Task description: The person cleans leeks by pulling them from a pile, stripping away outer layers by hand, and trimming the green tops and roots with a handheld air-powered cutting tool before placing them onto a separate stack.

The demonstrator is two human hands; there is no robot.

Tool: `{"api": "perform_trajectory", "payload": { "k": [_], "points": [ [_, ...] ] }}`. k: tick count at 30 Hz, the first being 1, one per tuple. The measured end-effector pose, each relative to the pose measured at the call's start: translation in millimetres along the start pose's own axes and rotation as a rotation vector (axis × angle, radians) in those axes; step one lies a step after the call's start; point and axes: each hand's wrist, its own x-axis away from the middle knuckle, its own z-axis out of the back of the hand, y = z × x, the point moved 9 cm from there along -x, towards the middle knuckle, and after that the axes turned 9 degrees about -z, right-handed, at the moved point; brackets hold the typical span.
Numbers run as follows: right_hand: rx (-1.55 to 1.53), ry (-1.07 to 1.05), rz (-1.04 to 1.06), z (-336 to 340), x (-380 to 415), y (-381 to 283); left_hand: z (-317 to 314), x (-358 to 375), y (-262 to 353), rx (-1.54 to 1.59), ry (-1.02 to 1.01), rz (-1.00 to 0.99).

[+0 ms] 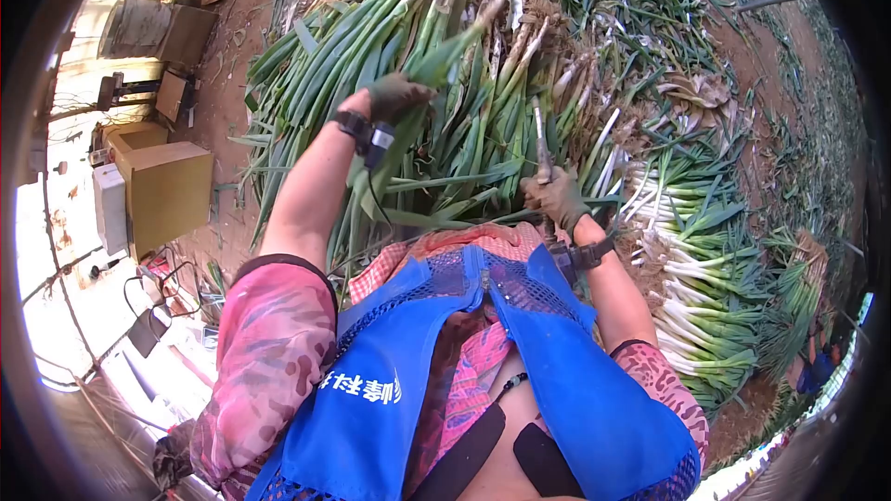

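Note:
My left hand (399, 96), gloved, is closed around the green leaves of a large green onion (447, 57). Its root end points up and right, slightly blurred, over the heap. In my right hand (555, 197), also gloved, is a slim metal tool that looks like an air blow gun (541, 134), its narrow nozzle pointing away from me. Beneath and beyond both hands lies a thick heap of untrimmed green onions (362, 46), with soil and roots at their far ends. Close to my right wrist lie cleaned green onions (691, 264) with bare white stalks.
Stripped leaves and skins (603, 9) cover the ground at the far right. A small tied bundle of green onions (798, 278) lies at the right edge. On the left stand a yellowish box (167, 195), a brown carton (188, 34) and dark cables (167, 283).

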Motion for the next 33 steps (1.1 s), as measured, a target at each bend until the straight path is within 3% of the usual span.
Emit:
{"api": "perform_trajectory", "payload": {
  "k": [1, 2, 3, 4, 5, 7, 13, 17, 18, 20, 22, 26, 33],
  "points": [
    [-0.218, -0.157, -0.108, -25.5, 22.1, -10.8, -9.4, -6.5, -32.1, -0.044, -0.023, 0.042],
    [-0.178, -0.195, -0.155, -39.3, 33.6, -16.9, -19.4, -5.9, -61.7, -0.188, 0.033, 0.112],
    [-0.208, -0.265, -0.144, -56.1, 38.2, -15.1, -26.0, -13.4, -87.2, -0.591, 0.043, 0.087],
    [-0.14, -0.28, -0.149, -67.3, 38.7, -9.0, -47.7, -20.6, -134.6, -0.387, -0.034, 0.07],
    [-0.073, -0.296, -0.156, -76.0, 39.3, -1.8, -55.5, -29.1, -163.1, -0.513, -0.046, 0.095],
    [-0.079, -0.31, -0.22, -79.8, 40.8, 6.9, -92.7, -12.5, -177.0, -0.153, -0.021, 0.121],
    [-0.114, -0.326, -0.29, -87.7, 39.8, 24.0, -100.5, 18.7, -144.1, -0.174, 0.241, 0.192],
    [-0.151, -0.262, -0.197, -86.0, 26.0, 22.8, -103.2, 10.8, -160.2, -0.136, 0.247, 0.151],
    [-0.034, -0.206, -0.129, -88.1, 3.2, 39.6, -104.9, 7.3, -168.1, -0.106, 0.242, 0.151],
    [-0.07, -0.203, -0.173, -87.8, -7.0, 32.8, -106.8, -1.4, -187.3, -0.045, 0.234, 0.152],
    [-0.241, -0.241, -0.272, -92.8, -13.1, 24.0, -112.6, 12.7, -164.9, -0.069, 0.273, 0.186],
    [-0.243, -0.224, -0.276, -82.9, -41.9, 4.2, -113.2, 11.0, -179.5, -0.09, 0.291, 0.189],
    [-0.35, -0.211, -0.258, -86.8, -158.2, 4.2, -126.4, 29.7, -153.2, -0.074, 0.285, 0.234]
  ]
}}
